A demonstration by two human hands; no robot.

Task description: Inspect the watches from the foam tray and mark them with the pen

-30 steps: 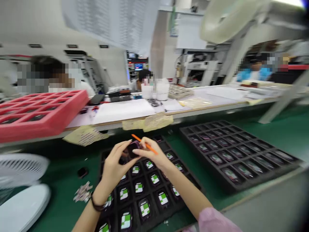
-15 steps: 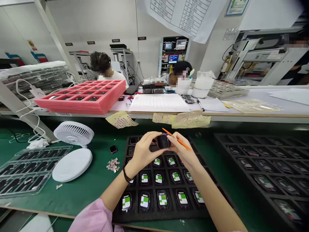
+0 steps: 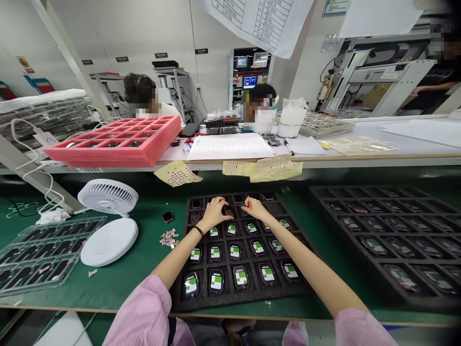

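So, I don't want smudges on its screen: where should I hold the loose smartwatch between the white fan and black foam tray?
Pinch the smartwatch by its two side edges, preferably from straight above. It lies dark screen up with its rim exposed, so this should spare the screen; the pile of small strips on its near side makes a low approach from there look worse.

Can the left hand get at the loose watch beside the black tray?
Probably yes: the left hand is over the tray, and nothing tall stands between it and the loose watch; the fan is beyond.
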